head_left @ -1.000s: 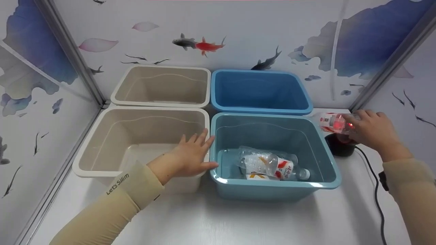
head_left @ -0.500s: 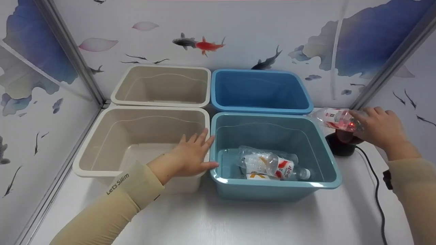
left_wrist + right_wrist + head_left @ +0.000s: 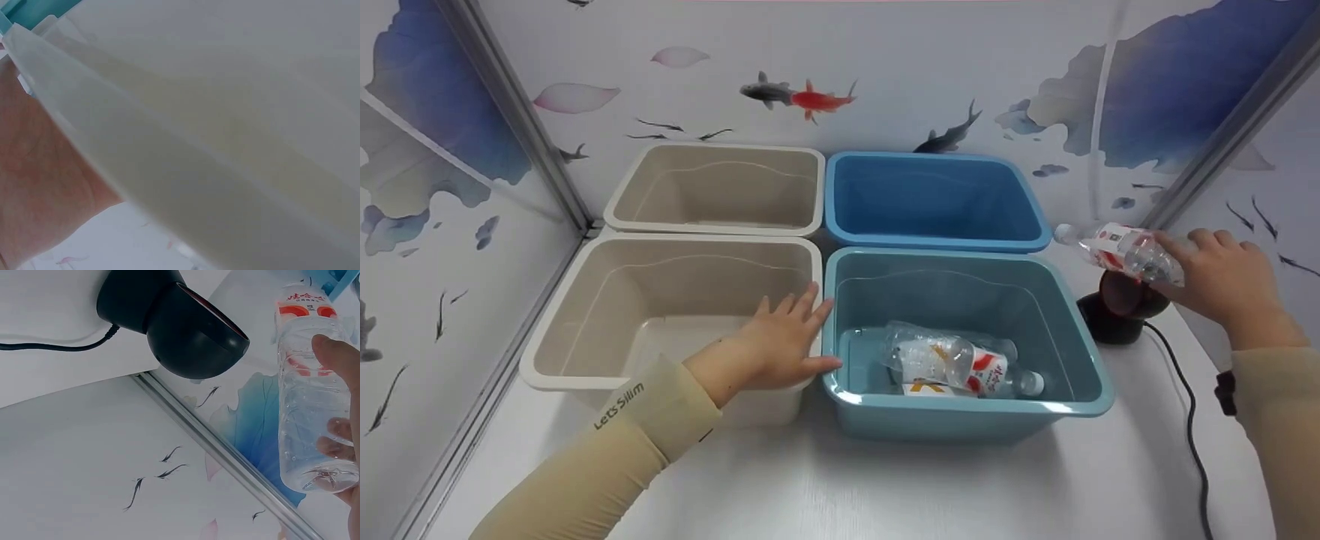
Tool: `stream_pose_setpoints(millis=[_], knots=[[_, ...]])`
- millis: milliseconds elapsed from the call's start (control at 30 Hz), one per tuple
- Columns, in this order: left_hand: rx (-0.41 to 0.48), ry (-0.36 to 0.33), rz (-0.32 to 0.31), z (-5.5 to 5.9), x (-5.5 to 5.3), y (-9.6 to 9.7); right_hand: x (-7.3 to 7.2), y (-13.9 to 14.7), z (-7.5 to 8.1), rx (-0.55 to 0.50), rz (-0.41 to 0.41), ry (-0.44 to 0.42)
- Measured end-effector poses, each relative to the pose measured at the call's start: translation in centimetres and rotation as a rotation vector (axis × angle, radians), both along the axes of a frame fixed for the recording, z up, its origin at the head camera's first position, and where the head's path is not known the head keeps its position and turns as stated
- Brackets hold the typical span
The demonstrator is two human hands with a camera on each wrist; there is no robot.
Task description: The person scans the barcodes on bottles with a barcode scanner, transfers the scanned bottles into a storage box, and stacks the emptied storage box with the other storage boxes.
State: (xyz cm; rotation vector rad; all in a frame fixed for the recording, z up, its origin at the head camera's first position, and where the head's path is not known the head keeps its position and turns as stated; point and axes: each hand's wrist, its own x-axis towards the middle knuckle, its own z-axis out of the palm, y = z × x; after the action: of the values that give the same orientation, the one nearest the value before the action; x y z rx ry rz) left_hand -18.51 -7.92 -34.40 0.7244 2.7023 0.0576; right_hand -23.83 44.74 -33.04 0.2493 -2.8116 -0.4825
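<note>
My right hand (image 3: 1226, 277) grips a clear plastic bottle (image 3: 1125, 251) with a red and white label, holding it near its base. The bottle lies nearly level, capped end to the left, over a black round-headed scanner (image 3: 1114, 319). In the right wrist view, thumb and fingers wrap the bottle (image 3: 309, 410) beside the dark scanner (image 3: 191, 337). My left hand (image 3: 780, 337) spreads its fingers over the side rim of the front beige bin (image 3: 540, 379), fingertips at the teal bin (image 3: 960, 420). Clear labelled bottles (image 3: 937, 356) lie inside the teal bin.
Behind stand another beige bin (image 3: 619, 217) and a blue bin (image 3: 937, 244), all four-sided and open-topped. A black cable (image 3: 1190, 435) runs from the scanner along the right of the white table (image 3: 825, 487). Printed panels (image 3: 900, 67) enclose the back and sides.
My right hand has moved right and slightly up with the bottle, its capped end now lifted off beyond the teal bin's corner. More of the scanner's head shows. My left hand stays put.
</note>
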Motion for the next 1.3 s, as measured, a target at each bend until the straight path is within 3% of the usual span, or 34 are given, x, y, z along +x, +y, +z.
stream_pose_setpoints(millis=[333,567,900,1300], knots=[[-0.006,-0.003,0.01,-0.1,-0.1,0.0,0.0,0.1,0.7,-0.005,-0.05,0.027],[0.005,-0.002,0.015,-0.2,-0.1,0.0,0.1,0.3,1.6,-0.021,-0.034,0.096],[0.003,-0.02,0.026,0.0,-0.1,0.1,0.1,0.0,2.9,-0.024,-0.067,0.127],[0.002,-0.001,0.005,-0.1,-0.1,0.0,-0.2,-1.0,4.1,-0.055,0.027,0.204]])
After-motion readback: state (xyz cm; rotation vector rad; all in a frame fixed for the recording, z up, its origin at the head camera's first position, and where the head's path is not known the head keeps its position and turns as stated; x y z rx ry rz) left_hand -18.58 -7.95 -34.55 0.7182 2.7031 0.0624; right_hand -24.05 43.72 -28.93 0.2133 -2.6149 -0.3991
